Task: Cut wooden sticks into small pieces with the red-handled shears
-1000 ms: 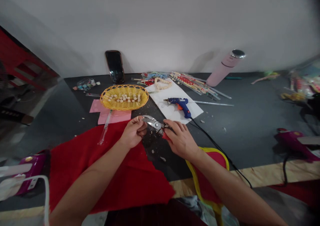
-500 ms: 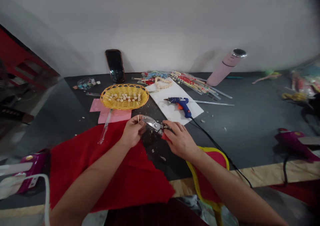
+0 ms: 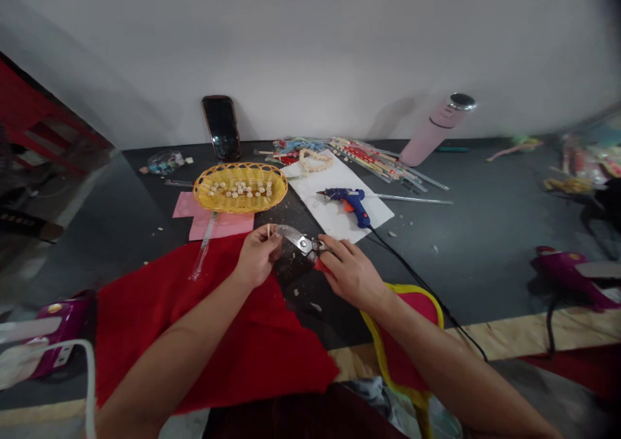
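Steel cutters between seemingly curled hands

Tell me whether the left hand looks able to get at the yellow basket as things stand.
Probably yes. The basket lies just beyond the left hand, with only flat pink paper between them. Its fingers, though, pinch a small stick at the cutters in the right hand.

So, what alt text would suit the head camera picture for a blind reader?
A person's right hand grips metal cutters, blades pointing at a thin pale stick pinched in the left hand, over a red cloth. Behind on the dark table sit a yellow basket of small pale pieces and a blue glue gun.
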Tool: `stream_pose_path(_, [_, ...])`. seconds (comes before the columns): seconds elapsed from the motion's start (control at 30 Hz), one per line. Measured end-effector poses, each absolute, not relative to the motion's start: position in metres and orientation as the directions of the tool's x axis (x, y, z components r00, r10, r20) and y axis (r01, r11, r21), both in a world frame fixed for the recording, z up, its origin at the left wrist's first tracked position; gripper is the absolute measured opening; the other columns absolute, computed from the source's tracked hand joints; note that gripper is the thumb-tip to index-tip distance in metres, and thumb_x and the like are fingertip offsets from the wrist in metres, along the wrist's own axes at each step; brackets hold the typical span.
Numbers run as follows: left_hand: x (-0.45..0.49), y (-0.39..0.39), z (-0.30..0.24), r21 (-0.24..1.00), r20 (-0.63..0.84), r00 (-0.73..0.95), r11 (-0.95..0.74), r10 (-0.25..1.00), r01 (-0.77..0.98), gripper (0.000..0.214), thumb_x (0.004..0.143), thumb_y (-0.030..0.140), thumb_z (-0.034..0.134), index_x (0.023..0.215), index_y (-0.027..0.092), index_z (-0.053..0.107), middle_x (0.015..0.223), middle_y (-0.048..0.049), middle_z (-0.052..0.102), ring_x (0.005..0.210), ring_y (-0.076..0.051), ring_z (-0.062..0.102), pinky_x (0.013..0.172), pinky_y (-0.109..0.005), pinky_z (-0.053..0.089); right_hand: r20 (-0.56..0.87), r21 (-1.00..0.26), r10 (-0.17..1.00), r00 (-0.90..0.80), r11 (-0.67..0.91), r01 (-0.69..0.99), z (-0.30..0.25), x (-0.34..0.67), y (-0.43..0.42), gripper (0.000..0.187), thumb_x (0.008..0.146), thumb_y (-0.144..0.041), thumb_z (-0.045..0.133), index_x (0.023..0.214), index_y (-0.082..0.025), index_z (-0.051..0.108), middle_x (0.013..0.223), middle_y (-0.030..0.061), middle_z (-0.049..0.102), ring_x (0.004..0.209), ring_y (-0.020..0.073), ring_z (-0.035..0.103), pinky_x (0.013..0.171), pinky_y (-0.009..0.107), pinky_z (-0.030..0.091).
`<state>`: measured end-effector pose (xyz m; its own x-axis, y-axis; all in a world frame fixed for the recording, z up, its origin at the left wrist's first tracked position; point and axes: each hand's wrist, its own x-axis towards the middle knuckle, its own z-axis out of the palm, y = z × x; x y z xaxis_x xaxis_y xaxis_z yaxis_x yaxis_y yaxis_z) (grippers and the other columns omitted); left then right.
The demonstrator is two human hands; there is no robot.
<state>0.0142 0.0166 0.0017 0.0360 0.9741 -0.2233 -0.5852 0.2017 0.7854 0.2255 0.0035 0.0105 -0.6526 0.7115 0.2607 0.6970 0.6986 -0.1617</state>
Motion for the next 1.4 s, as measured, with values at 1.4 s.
stream_pose_path(1.4, [0.014,0.017,0.005,0.802,-0.224,0.071,0.225,0.972,-0.553,0.026,0.067,0.029,0.075,0.066,0.013,0.054,0.053,0.0046,0.048,0.041,-0.003,0.029,0.039,-0.017,0.018,0.259,-0.281,0.703,-0.662,0.711,0.645,0.016,0.229,0.004,0.062,0.083,-0.019,0.052,0.138,-0.008,0.027,0.127,0.0176,0.05,0.111,0.0273,0.05,0.094,0.041,0.045])
